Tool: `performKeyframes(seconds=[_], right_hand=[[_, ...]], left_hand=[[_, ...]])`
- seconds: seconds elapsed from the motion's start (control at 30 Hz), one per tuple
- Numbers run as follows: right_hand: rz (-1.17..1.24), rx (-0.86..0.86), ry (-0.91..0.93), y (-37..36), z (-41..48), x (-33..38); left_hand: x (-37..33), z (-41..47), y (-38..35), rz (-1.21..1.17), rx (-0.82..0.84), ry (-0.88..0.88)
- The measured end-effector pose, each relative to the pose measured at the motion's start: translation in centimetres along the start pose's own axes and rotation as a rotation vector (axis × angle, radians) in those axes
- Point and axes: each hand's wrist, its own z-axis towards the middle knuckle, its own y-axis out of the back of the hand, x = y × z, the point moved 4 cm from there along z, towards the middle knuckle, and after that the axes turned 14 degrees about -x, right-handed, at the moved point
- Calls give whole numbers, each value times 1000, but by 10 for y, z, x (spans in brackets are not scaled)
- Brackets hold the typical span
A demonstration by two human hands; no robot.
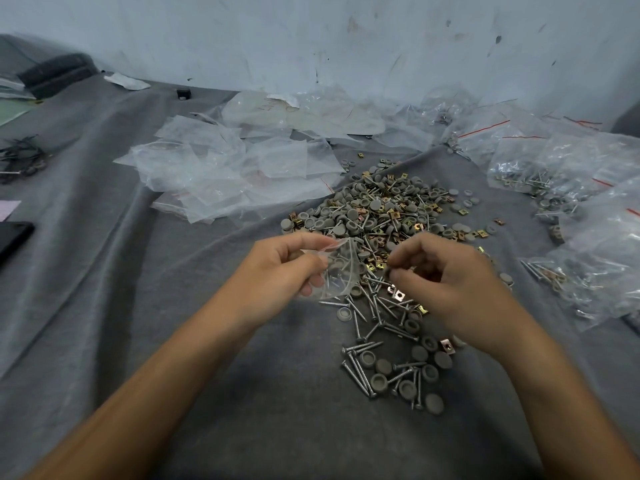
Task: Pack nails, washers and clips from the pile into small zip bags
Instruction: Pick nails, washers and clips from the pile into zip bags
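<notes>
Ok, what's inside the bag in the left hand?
Through the clear zip bag show a grey washer and a couple of nails. Fingers of the left hand cover its left part, hiding anything there.

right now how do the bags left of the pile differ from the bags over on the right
The left bags look empty; the right bags have nails inside. The left bags lie flat and overlap in a heap; the right bags bulge and crumple. Both are clear plastic lying on the grey cloth, and some of each show a red line.
</notes>
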Motion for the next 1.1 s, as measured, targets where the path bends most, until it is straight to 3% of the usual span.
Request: performKeyframes(seconds=[0.17,0.43,0.63,0.9,1.1], right_hand=[[262,-24,-3,-14,-5,14],[214,-3,9,-34,-11,19],[234,-89,-13,-31,-11,19],[402,-72,-40,-32,-10,21],[167,-63,-8,-22,-5,8]], left_hand=[[-1,-2,-6,88,16,-54],[-3,-3,-9,132,54,-98],[-3,-4,-7,119,67,-89],[-3,-3,-6,97,48,-78],[-6,0,1,-18,-41,-24]])
